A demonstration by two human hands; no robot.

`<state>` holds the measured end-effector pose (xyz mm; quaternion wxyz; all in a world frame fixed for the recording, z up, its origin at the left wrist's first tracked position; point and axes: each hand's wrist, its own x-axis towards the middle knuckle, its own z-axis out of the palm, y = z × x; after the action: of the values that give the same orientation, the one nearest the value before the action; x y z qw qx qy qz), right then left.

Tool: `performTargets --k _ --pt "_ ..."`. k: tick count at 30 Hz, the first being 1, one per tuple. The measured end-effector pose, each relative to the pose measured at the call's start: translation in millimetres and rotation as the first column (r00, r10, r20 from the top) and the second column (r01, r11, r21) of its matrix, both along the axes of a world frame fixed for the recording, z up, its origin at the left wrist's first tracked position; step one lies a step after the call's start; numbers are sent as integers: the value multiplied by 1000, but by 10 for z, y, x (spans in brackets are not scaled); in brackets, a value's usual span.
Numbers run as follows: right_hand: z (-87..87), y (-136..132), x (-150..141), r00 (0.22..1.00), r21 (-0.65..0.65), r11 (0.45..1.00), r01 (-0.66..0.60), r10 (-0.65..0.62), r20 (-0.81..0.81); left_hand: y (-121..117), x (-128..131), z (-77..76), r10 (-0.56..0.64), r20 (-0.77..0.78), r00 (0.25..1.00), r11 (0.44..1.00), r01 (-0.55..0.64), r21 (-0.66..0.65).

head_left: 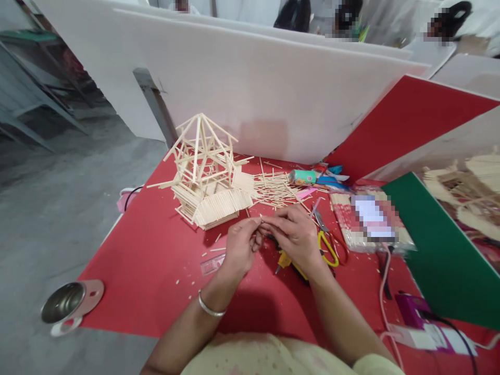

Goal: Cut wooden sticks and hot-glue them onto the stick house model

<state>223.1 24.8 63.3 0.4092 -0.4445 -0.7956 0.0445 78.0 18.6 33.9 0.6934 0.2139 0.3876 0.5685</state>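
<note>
My left hand [241, 244] and my right hand [295, 232] meet fingertip to fingertip over the red tabletop. Both are closed in a pinch around something small and pale that I cannot make out. Just beyond them, to the left, stands a model house [221, 205] of thin wooden sticks with an open pointed roof frame. Partly hidden under my right hand lies a yellow and black glue gun [285, 259]. Scissors with yellow handles [328, 250] rest to the right of that hand. By my left wrist is a pinkish clear ruler [213, 264].
Loose sticks [275, 188] lie in a pile behind my hands, near a green can-like cylinder [303, 177]. Packed sticks [341, 216] with a phone [373, 216] on top sit at right. A metal-lined mug [74, 302] stands by the left edge. White boards [258, 88] wall the back.
</note>
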Motion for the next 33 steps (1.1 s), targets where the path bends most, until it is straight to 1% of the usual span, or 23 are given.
performTargets --k 3,6,8,10,13,15,21,27,33 --pt "-10 -15 -39 1000 1 1000 26 -26 -12 -21 14 -36 45 -94 995 996 -37 81" --pt "-61 -10 -87 996 2 997 71 -71 -61 -38 39 -60 63 -103 993 994 -53 98" --pt "-105 11 -127 986 15 992 123 -121 -116 -26 61 -61 44 -28 999 997 -42 59" --pt "-143 48 -178 971 28 984 175 -168 -171 10 81 -61 30 103 994 999 -29 -17" --pt "-180 125 -267 954 32 975 218 -206 -219 88 87 -74 56 287 956 993 -23 -119" --pt "-195 180 -321 948 37 972 230 -216 -232 136 74 -85 78 349 934 989 -30 -142" --pt "-249 285 -396 944 42 970 241 -225 -241 223 35 -63 151 398 905 980 -83 -181" --pt "-264 292 -405 947 19 972 236 -225 -230 263 24 -18 162 406 899 974 -79 -213" --pt "-263 292 -407 953 36 972 233 -221 -209 261 20 -39 162 412 897 974 -79 -211"
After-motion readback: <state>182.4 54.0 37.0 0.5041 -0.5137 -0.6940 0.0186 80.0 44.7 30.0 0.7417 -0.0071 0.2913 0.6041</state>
